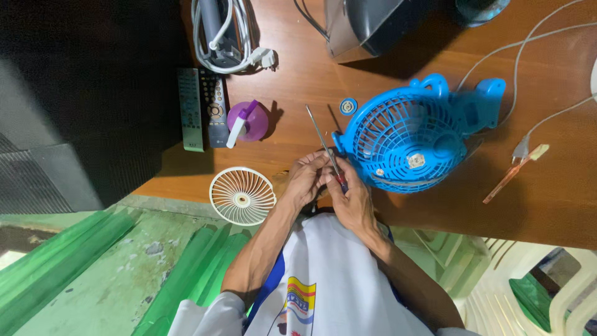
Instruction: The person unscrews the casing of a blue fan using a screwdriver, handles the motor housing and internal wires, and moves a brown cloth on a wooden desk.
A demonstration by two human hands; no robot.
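Hands together at the counter [298,81] edge. Left hand [306,180] and right hand [351,198] both grip a red-handled screwdriver [324,147], shaft pointing away across the wood. Blue fan housing [415,138] just beside the right hand. White fan grille [242,195] near the left. Two remotes [202,107] and a purple bottle [245,122] lie farther off.

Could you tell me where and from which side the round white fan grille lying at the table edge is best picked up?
Grip the white fan grille by its rim on the near side, where it seems to overhang the table edge. It lies flat, so fingers can probably slip under there.
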